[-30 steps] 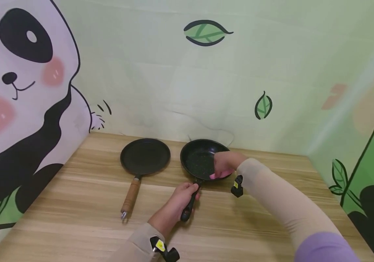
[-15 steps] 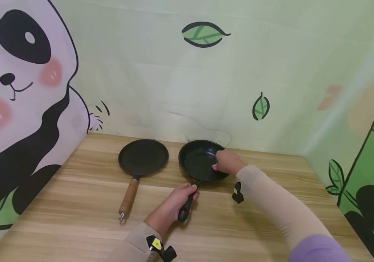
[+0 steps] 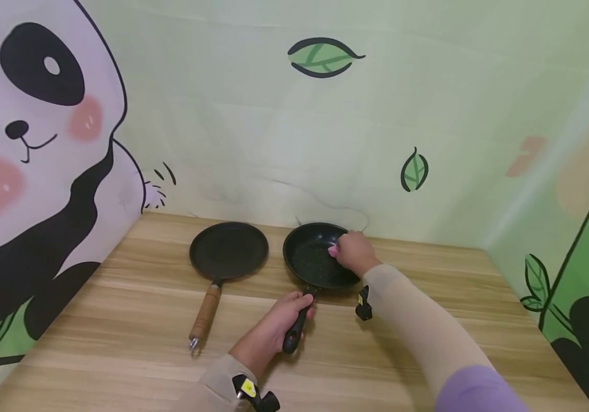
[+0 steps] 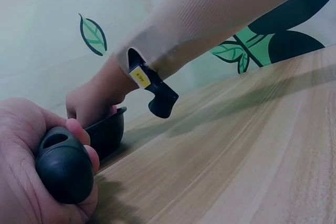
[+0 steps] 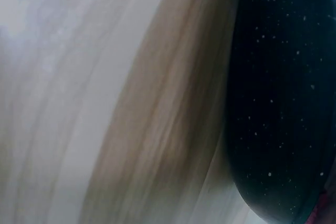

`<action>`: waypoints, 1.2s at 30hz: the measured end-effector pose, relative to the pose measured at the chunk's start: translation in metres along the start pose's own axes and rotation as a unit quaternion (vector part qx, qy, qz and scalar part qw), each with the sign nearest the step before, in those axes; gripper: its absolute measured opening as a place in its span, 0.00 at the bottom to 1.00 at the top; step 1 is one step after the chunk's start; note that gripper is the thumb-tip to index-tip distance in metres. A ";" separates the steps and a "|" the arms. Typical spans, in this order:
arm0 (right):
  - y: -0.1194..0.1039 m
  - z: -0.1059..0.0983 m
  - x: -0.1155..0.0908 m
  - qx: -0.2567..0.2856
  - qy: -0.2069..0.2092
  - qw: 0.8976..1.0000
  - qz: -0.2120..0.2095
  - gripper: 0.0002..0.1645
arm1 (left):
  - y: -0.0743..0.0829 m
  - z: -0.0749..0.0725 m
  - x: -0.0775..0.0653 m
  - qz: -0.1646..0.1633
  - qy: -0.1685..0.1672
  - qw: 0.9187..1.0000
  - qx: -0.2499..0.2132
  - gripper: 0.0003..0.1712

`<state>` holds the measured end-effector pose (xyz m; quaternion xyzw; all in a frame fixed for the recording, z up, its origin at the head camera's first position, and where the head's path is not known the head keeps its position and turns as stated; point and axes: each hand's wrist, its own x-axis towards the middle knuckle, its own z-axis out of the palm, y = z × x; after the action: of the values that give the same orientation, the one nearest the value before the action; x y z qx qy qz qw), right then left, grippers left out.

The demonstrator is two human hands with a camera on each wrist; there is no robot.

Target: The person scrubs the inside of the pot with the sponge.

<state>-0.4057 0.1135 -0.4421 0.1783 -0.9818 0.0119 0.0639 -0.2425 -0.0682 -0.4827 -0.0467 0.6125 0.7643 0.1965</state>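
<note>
A black speckled frying pan [image 3: 308,257] stands on the wooden table, its handle pointing toward me. My left hand [image 3: 281,321] grips that black handle [image 3: 294,335], thumb on top; the left wrist view shows the fingers wrapped round the handle's end [image 4: 65,169]. Inside the pan, at its right side, my right hand [image 3: 356,252] holds a small pink cloth-like piece [image 3: 332,250] against the inner surface. Most of the piece is hidden by the hand. The right wrist view catches the pan's speckled side [image 5: 283,98] and a bit of pink at the bottom corner.
Left of the frying pan lies a flat black griddle pan [image 3: 229,250] with a wooden handle [image 3: 205,313]. Behind the table [image 3: 129,343] rises a pale green wall cloth [image 3: 222,114] printed with a panda and leaves.
My right hand, with the pink piece, has moved from the pan's near right part up toward its far right rim. The left hand stays on the handle.
</note>
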 end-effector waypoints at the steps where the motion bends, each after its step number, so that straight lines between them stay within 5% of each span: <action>1: 0.000 0.001 0.001 -0.001 -0.001 1.000 0.002 0.22 | 0.000 0.000 0.000 -0.002 0.001 1.000 0.001 0.12; 15: -0.009 0.016 0.003 0.030 -0.006 0.999 0.045 0.20 | 0.002 0.000 -0.003 -0.004 -0.004 1.000 0.005 0.12; 24: -0.010 0.012 0.003 0.061 -0.023 0.997 0.035 0.22 | 0.002 0.002 -0.002 -0.007 0.017 1.000 0.008 0.14; 29: -0.013 0.007 -0.005 0.102 -0.041 0.994 0.008 0.22 | 0.004 0.002 -0.003 0.000 0.023 1.000 0.015 0.15; 36: -0.022 0.009 -0.017 0.137 -0.061 0.985 -0.082 0.19 | 0.004 0.000 -0.002 -0.002 0.012 1.000 0.014 0.13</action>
<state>-0.3832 0.0990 -0.4532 0.2659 -0.9549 0.1305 -0.0203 -0.2424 -0.0692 -0.4787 -0.0549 0.6257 0.7542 0.1913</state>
